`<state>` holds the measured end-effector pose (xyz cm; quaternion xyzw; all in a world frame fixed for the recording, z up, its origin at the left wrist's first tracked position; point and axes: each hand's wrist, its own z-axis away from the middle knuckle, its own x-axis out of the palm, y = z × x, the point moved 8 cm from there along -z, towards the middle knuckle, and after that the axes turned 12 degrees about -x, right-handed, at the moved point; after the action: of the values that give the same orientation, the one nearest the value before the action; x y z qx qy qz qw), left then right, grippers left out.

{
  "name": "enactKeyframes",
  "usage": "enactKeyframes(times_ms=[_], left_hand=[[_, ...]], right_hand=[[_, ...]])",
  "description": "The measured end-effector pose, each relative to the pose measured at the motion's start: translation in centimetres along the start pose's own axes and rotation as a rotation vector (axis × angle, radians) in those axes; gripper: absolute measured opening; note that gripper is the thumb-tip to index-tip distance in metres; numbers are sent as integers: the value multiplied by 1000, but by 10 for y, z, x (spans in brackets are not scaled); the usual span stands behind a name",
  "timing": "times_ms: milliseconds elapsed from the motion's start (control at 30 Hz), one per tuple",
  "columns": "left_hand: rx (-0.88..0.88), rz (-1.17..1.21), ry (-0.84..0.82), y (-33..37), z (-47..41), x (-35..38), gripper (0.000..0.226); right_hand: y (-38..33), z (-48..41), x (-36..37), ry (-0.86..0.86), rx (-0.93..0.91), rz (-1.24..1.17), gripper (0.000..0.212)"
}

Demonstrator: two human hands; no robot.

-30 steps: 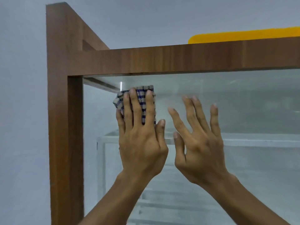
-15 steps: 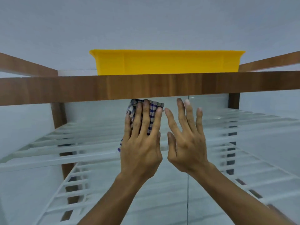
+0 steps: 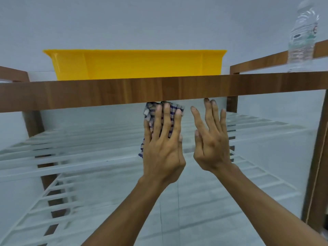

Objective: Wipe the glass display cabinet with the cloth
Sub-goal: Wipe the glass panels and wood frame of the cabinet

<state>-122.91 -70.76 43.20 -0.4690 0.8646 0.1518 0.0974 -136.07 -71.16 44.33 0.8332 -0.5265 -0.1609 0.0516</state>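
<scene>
- pressing the checked blue-and-white cloth (image 3: 149, 112) flat against the glass front (image 3: 266, 112) of the glass display cabinet (image 3: 317, 157) is the left hand (image 3: 162, 148). its fingers are straight and laid over the cloth, not curled round it
- cloth pokes out above the fingertips and down the left side of that hand
- cloth sits high on the pane, right under the wooden top rail (image 3: 88, 96). can't tell if its top edge touches the rail or is only close
- right hand (image 3: 211, 144) is just beside the left one, holding nothing, fingers straight and spread, tips up at the rail's lower edge. can't tell if the palm is actually on the glass
- on top of the cabinet: a yellow tub (image 3: 138, 65) behind the rail, and a clear water bottle (image 3: 301, 38) far right, pretty blurry
- white slatted shelves (image 3: 71, 157) show through the glass
</scene>
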Motion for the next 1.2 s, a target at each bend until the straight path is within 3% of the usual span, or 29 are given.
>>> enactKeyframes(times_ms=[167, 400, 533, 633, 733, 833, 967, 1100, 1200], left_hand=[[164, -88, 35, -14, -7, -11, 60], [-32, -173, 60, 49, -3, 25, 63], [40, -206, -19, 70, -11, 35, 63], [124, -178, 80, 54, -15, 17, 54], [-54, -162, 225, 41, -7, 17, 53], [-246, -127, 261, 55, 6, 39, 56], [-117, -155, 219, 94, 0, 72, 56], [-336, -141, 395, 115, -11, 85, 55], [-271, -160, 349, 163, -15, 119, 56]], right_hand=[[21, 5, 1, -5, -85, 2, 56], [26, 11, 1, 55, -84, -60, 54], [41, 20, -5, 134, 10, -82, 56], [45, 22, -9, 132, -8, -123, 54], [52, 24, -13, 123, -30, -149, 52], [71, 30, -21, 133, -26, -127, 51], [109, 43, -35, 114, -56, -99, 53], [161, 58, -53, 113, -40, -44, 53], [194, 65, -65, 94, -32, -2, 54]])
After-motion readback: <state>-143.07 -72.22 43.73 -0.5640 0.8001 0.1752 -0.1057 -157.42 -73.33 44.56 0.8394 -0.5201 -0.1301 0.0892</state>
